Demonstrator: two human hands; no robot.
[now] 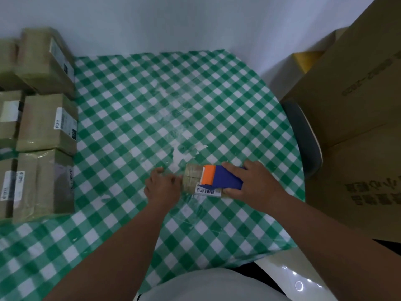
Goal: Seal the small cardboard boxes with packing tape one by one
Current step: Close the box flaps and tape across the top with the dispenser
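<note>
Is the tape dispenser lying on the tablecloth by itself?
No, the right hand grips the tape dispenser on top of the small box, which the left hand steadies.

Both forearms are extending forward from the lower edge of the view and converging toward the centre. The left forearm is running diagonally up and to the right, bare to the wrist. The left hand (161, 186) is lying palm-down, with its fingers pointing to the right and its knuckles facing up; the fingers are loosely extended, and the fingertips are pressing flat rather than curling. The right forearm is entering from the lower right and angling up and to the left. The right hand (255, 182) is turning palm-down, with the fingers wrapping over the top and the thumb clamping underneath in a closed grip. The two hands are sitting near each other, not touching.
</note>
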